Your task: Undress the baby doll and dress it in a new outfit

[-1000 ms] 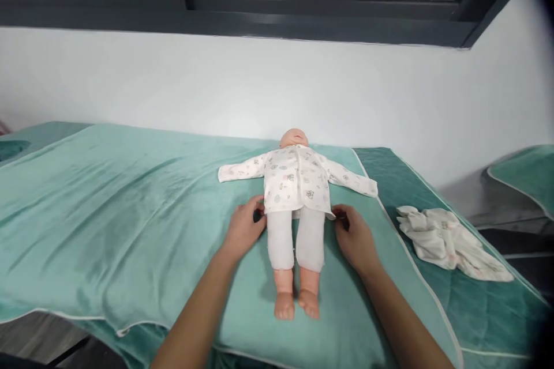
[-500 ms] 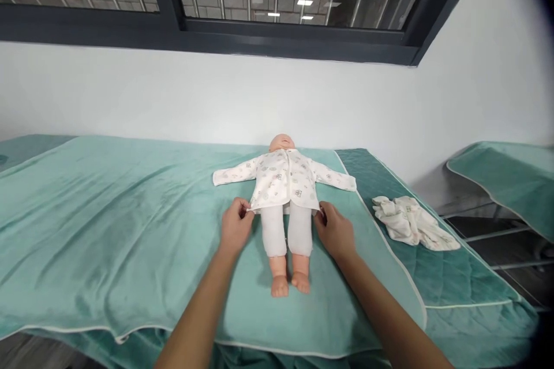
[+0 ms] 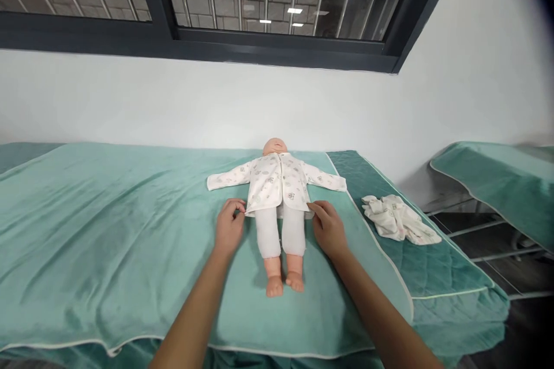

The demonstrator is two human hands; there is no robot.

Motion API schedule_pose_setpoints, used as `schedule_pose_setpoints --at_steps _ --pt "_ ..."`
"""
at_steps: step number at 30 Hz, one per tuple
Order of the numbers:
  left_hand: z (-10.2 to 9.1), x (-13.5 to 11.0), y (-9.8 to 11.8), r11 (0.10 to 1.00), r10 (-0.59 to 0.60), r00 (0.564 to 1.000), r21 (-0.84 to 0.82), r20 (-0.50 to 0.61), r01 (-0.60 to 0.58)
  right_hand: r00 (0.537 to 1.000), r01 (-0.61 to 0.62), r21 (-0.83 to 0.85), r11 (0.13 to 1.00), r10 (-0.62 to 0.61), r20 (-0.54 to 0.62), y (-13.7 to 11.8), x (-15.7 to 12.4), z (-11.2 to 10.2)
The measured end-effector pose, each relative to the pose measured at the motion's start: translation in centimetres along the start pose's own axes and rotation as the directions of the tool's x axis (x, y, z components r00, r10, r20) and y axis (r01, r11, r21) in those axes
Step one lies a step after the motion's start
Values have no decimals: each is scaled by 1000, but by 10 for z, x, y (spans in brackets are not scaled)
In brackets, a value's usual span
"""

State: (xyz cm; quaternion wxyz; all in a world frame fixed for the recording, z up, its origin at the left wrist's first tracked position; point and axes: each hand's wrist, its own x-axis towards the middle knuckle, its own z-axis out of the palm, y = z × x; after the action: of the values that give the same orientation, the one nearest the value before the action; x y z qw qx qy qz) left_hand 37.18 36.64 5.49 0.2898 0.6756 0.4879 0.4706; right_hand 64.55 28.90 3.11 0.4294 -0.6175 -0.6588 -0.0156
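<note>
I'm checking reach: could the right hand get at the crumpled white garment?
Probably yes: only green bedding shows between the right hand and the garment, though that hand's fingertips are at the shirt's hem.

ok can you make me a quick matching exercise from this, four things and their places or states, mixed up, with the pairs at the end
Column one
1. left hand
2. doll
3. jacket
4. crumpled garment

Column two
A. bunched up on darker green bedding
B. lying face up, barefoot
C. at the jacket's lower edge
D. white with small prints, sleeves stretched out to both sides

Right pairs
1-C, 2-B, 3-D, 4-A
</note>
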Motion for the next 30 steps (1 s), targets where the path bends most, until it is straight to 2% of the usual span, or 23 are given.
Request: schedule_pose_setpoints --at_steps 2,3,7,9,12,13,15,17,20,25,27,30 --pt "0 1 -1 1000 -4 1000 -29 -2 4 997 -71 177 982 73 -3 3 1 -1" --pt "0 1 -2 999 -11 1000 -49 -6 11 990 -134 295 946 138 6 5 2 -1" --pt "0 2 -4 982 -91 996 -166 -9 88 916 -353 627 695 393 79 19 12 0" --pt "0 3 -5 966 -142 990 -216 -2 138 841 -446 747 493 517 160 28 21 -2" --pt "4 6 -5 959 -203 979 -201 0 199 676 -539 842 34 614 408 40 40 -7" --pt "5 7 -5 965 -213 977 -159 -2 210 644 -553 831 -63 600 474 43 48 -10" --pt "6 8 -3 976 -214 977 -38 -2 214 606 -581 796 -171 561 563 48 65 -14" --pt "7 8 -2 975 -215 977 63 -2 215 596 -597 776 -204 536 599 53 81 -16" --pt "7 8 -2 964 -239 971 111 -23 240 586 -595 775 -210 546 598 61 104 -13" --pt "7 8 -4 953 -279 959 114 -39 282 545 -569 808 -153 666 509 80 124 2" --pt "8 9 -5 948 -303 952 89 -46 306 558 -534 837 -118 695 454 83 123 6" --pt "10 8 -6 943 -324 944 59 -59 327 603 -469 877 -102 689 403 84 118 5"
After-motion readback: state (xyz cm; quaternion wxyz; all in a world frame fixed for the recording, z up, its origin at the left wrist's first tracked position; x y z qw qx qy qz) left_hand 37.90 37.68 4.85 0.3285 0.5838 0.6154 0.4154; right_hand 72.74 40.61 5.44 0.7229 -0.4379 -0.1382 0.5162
